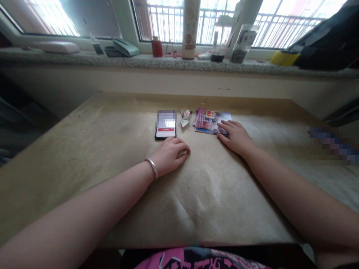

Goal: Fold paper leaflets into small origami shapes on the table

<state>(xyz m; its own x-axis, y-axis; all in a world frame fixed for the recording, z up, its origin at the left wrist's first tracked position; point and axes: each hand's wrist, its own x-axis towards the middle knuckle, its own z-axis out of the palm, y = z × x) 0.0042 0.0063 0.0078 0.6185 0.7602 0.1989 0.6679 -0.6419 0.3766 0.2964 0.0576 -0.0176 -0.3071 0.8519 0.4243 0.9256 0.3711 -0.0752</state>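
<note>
L hand (171, 157) loosely curled, empty, just below phone (165, 125) at 12 o'c; R hand (234, 138) fingers spread, resting on leaflets (211, 121) at 10 o'c; folded paper (186, 117) between.

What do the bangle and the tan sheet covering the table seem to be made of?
The bangle looks like polished silver-toned metal, judging by its bright sheen. The sheet looks like matte kraft paper, given its sharp creases, though a stiff cloth cannot be ruled out.
</note>
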